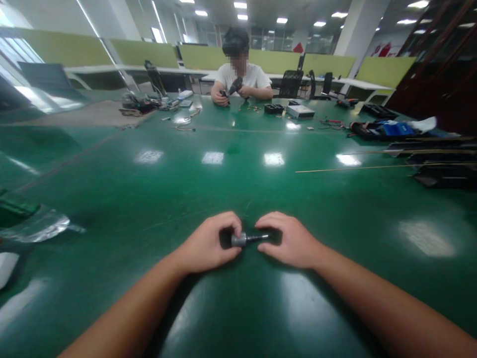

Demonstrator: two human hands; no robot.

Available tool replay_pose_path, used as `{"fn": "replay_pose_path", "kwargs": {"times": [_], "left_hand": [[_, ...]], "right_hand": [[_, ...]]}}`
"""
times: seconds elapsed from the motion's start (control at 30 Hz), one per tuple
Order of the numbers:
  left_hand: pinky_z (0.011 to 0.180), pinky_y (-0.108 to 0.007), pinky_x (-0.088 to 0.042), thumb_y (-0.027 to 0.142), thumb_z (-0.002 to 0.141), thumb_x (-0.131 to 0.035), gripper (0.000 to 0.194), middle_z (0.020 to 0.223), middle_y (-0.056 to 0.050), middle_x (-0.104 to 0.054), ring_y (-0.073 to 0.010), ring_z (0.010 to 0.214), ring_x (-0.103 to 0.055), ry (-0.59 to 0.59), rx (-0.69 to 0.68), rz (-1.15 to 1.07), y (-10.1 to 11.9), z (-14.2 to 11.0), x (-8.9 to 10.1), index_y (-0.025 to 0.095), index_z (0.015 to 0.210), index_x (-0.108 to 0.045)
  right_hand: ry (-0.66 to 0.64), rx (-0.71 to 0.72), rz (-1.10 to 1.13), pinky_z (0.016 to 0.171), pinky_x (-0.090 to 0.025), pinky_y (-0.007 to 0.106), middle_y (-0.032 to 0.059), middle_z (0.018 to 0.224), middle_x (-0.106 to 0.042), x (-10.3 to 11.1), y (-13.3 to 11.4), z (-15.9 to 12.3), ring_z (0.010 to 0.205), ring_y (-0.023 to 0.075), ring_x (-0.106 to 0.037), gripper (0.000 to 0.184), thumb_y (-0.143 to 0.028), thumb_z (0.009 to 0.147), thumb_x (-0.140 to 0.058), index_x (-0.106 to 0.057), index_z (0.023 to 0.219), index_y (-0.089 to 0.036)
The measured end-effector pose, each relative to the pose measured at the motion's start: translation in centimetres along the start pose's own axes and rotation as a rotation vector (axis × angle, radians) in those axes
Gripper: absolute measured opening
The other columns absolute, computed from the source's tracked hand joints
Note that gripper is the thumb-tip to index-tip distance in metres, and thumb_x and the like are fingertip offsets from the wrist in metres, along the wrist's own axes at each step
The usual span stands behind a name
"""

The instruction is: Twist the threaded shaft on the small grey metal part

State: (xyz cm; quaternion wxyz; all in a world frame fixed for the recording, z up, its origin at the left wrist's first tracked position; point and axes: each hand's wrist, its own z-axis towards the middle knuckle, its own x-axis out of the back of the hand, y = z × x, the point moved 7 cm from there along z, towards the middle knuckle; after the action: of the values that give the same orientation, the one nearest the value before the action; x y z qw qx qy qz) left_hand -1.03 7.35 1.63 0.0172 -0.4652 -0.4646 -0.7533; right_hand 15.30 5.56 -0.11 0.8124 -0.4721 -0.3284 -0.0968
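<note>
A small tool with a grey cylindrical body and a thin dark shaft ending in a shiny tip (242, 239) lies level just above or on the green table; its exact kind is unclear. Around the grey end curve the thumb and index finger of my left hand (208, 243), which appear to pinch it from both sides. On the other side, my right hand (292, 241) has its thumb and fingers apart, with the shaft's tip in the gap between them and no visible contact.
Across the green table (223, 189) sits a person (242, 74) holding a dark power tool. Thin rods (335, 169) and black trays (447, 174) lie to the right, near a tool bag (395, 130). Clear plastic packaging (40, 226) and a white object (6, 268) are at left.
</note>
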Motion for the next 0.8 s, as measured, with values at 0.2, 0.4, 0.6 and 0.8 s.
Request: {"fn": "replay_pose_path", "kwargs": {"times": [0.2, 0.4, 0.6, 0.8], "left_hand": [[0.074, -0.027, -0.043, 0.009, 0.07, -0.065, 0.017, 0.087, -0.001, -0.058, -0.0176, 0.081, -0.056, -0.004, 0.005, -0.016, -0.4, 0.1, -0.3, 0.017, 0.083, -0.058], [0.074, -0.027, -0.043, 0.009, 0.07, -0.066, 0.018, 0.088, -0.001, -0.058, -0.0171, 0.081, -0.056, -0.008, 0.023, -0.017, -0.4, -0.1, -0.3, 0.017, 0.083, -0.057], [0.073, -0.027, -0.042, 0.009, 0.07, -0.067, 0.018, 0.088, 0.0, -0.058, -0.017, 0.081, -0.056, -0.012, 0.031, -0.013, -0.5, -0.1, -0.2, 0.017, 0.083, -0.057], [0.075, -0.027, -0.042, 0.013, 0.072, -0.071, 0.017, 0.089, -0.001, -0.059, -0.0176, 0.082, -0.056, -0.008, 0.023, -0.021, -0.3, -0.1, -0.2, 0.016, 0.084, -0.058]], "right_hand": [[-0.089, -0.216, 0.123, 0.091, -0.052, 0.038, 0.0071, 0.109, -0.073, -0.5, 1.2, 0.8, 0.1, 0.0235, -0.068, 0.043, -0.025, 0.066, -0.083, -0.071, 0.108, -0.018], [-0.017, -0.046, 0.03, 0.092, -0.051, 0.039, 0.0062, 0.107, -0.073, -0.6, -0.1, 0.5, 0.1, 0.0232, -0.066, 0.037, -0.015, 0.068, -0.077, -0.071, 0.104, -0.019], [0.015, 0.008, 0.001, 0.089, -0.052, 0.037, 0.0053, 0.102, -0.073, -0.8, -0.3, 0.5, 0.096, 0.0214, -0.065, 0.03, -0.015, 0.072, -0.077, -0.071, 0.1, -0.02], [0.017, 0.016, -0.025, 0.088, -0.051, 0.037, 0.0051, 0.1, -0.073, -1.0, -0.3, 0.5, 0.094, 0.0211, -0.064, 0.022, -0.017, 0.076, -0.076, -0.071, 0.097, -0.021]]}}
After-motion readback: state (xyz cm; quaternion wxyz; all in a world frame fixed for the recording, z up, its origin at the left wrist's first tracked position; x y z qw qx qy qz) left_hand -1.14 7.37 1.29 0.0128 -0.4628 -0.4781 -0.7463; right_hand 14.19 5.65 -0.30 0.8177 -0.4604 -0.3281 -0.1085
